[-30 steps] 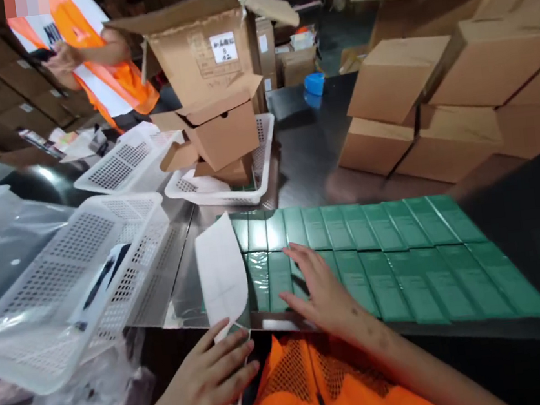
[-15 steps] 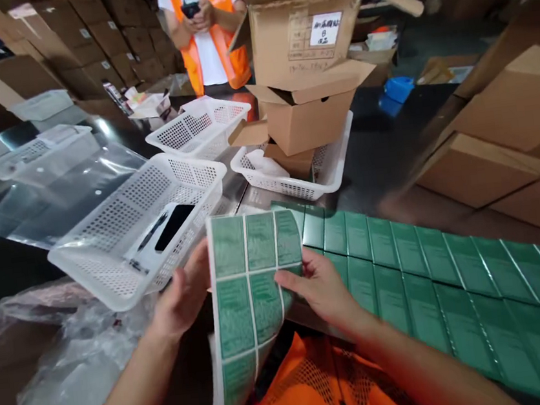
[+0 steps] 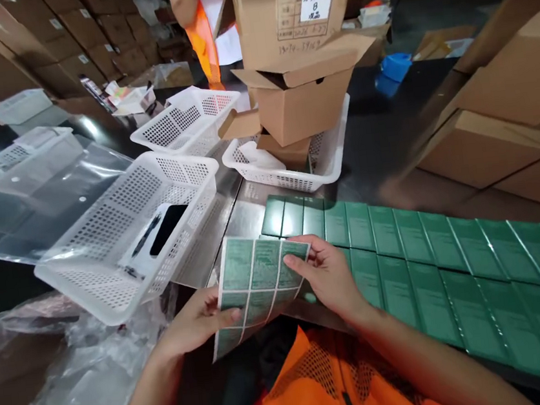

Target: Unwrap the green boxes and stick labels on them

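Between my hands is a sheet of green labels (image 3: 258, 272), divided by white lines and bent along its lower part. My left hand (image 3: 198, 321) is closed on its left edge, thumb lying across the front. With thumb and fingers, my right hand (image 3: 324, 271) pinches the upper right corner. Just beyond the sheet and to its right, flat green boxes (image 3: 424, 276) lie in two long rows on the table. The sheet's far side and the fingers behind it are hidden.
A white perforated basket (image 3: 126, 225) at left holds a phone (image 3: 168, 230) and a pen. Behind stand another basket (image 3: 183, 121) and one (image 3: 291, 177) bearing opened cartons (image 3: 307, 104). Clear plastic (image 3: 94, 372) lies lower left; cartons (image 3: 488, 145) are stacked right. A person in an orange vest (image 3: 202, 34) stands beyond.
My left hand was open beside the sheet and now grips its left edge. The sheet has moved lower, and its long hanging end is now bent up out of view. My view has tilted down.
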A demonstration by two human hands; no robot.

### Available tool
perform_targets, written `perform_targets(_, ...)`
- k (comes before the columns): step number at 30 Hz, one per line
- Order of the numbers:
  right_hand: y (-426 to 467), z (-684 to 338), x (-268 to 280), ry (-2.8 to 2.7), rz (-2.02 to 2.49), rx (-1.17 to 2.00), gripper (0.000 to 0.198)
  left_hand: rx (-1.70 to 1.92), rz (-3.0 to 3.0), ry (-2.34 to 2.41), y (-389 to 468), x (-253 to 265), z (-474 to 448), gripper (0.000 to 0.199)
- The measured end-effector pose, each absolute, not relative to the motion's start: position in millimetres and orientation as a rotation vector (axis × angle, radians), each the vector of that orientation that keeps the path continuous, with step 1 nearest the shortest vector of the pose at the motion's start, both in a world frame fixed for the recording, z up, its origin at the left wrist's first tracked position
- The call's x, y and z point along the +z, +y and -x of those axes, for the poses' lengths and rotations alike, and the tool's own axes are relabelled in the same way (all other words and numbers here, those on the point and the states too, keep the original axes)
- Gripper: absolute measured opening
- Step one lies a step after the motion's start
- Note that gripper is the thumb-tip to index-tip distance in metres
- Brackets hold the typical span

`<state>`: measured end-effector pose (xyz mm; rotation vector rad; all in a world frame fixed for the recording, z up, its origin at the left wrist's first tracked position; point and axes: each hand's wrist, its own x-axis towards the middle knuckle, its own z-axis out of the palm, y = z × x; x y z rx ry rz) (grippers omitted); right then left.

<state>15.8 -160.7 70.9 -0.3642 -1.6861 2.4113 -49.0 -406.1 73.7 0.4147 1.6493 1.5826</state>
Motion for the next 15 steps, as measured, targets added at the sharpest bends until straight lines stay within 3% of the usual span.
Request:
perform_targets(5,-168,-22,62,-1.845,0.31,2.426,0.035,1.934,-0.182,1.833,-398,73,57,0.022)
perform_targets(10,-154,-23,79,-2.372,0.01,2.076,0.058,1.371,-0.691,2.137,-381,93,57,0.016)
perform_targets(12,-148,-23,92,-2.584,-0.23,1.883,0.042,1.271,-0.807,2.242,-376,101,51,0.014)
perform_targets(15,-143,-29,110,-2.489,-0.205,1.653,0.012,1.582,-0.721,2.738,-380,105,32,0.026)
